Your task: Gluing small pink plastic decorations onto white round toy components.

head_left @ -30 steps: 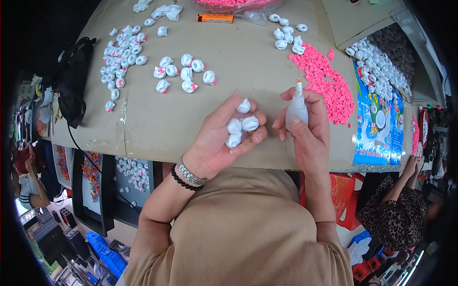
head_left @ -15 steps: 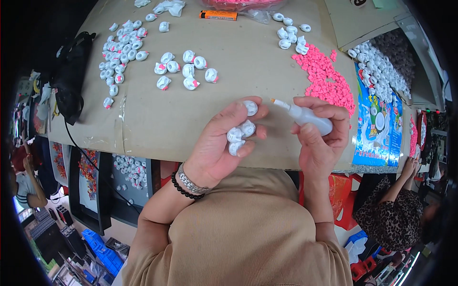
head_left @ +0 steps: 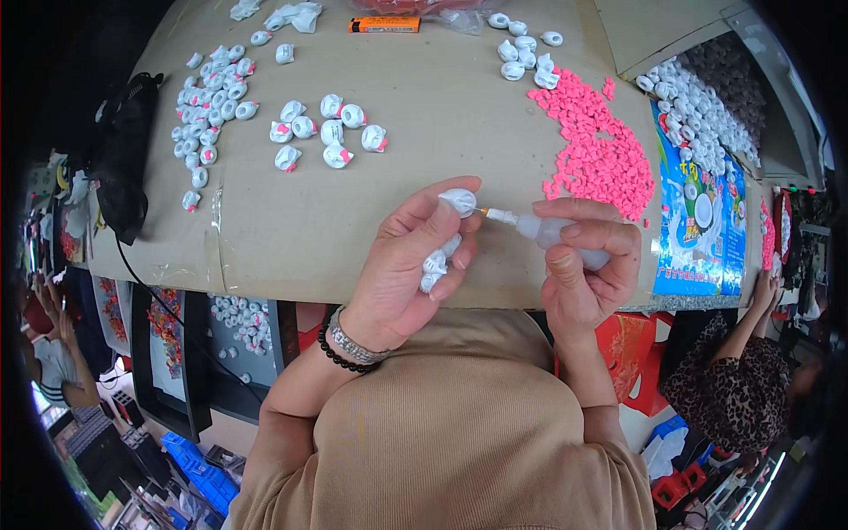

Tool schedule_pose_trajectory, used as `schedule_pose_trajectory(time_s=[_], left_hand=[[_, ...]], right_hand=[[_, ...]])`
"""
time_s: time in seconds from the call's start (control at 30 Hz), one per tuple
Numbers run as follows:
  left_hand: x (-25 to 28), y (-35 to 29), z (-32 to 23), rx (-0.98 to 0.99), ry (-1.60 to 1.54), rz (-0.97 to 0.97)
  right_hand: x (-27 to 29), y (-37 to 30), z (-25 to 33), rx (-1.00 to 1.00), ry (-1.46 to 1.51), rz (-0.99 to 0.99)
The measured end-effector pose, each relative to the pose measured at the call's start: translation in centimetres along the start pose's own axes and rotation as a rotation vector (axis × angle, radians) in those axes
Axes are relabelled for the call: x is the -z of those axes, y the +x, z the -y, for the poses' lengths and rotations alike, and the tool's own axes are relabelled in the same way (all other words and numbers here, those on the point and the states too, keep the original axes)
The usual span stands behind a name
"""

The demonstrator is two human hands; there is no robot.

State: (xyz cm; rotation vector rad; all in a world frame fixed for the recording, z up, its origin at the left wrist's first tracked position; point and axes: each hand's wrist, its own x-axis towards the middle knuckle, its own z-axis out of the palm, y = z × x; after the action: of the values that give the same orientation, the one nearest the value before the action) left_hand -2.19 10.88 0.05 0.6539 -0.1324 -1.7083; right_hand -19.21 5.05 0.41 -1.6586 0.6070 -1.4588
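My left hand (head_left: pixel 411 252) pinches a small white figure head (head_left: pixel 458 202) between thumb and fingertips, and more white heads (head_left: pixel 433 265) are tucked in its curled fingers. My right hand (head_left: pixel 590 265) is closed round a translucent squeeze bottle (head_left: pixel 552 233), held nearly level. Its thin tip (head_left: pixel 484 211) is at the pinched head, touching it or very close. To the right lies a spread of small pink pieces (head_left: pixel 605 163). Beyond my left hand sits a group of white heads with pink bits (head_left: pixel 332 132), with a larger cluster of such heads (head_left: pixel 212 97) at the far left.
An orange stick-like packet (head_left: pixel 384 25) lies at the table's far edge. Several white heads (head_left: pixel 526 53) stand behind the pink pieces. An open box (head_left: pixel 707 115) spills white heads over a blue printed sheet (head_left: pixel 698 238). A black cable (head_left: pixel 146 274) hangs at left above dark trays (head_left: pixel 283 336).
The bottle has moved left and its tip has come to the pinched white head. My left hand has turned that head slightly. The view has shifted a little.
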Motion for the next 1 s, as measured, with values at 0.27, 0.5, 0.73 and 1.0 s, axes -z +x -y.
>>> schedule_pose_trajectory(time_s=[0.27,0.5,0.73,1.0], left_hand=[[0.06,-0.01,0.0,0.009,-0.005,0.011],[0.19,0.11,0.05,0.015,-0.02,0.022],[0.27,0.12,0.11,0.002,-0.003,0.015],[0.29,0.22,0.25,-0.027,-0.009,0.011]], right_hand=[[-0.08,-0.04,-0.03,-0.011,-0.006,0.013],[-0.13,0.03,-0.37,0.001,0.0,0.017],[-0.11,0.11,-0.17,-0.009,0.023,-0.008],[0.23,0.04,-0.07,-0.039,0.0,-0.009]])
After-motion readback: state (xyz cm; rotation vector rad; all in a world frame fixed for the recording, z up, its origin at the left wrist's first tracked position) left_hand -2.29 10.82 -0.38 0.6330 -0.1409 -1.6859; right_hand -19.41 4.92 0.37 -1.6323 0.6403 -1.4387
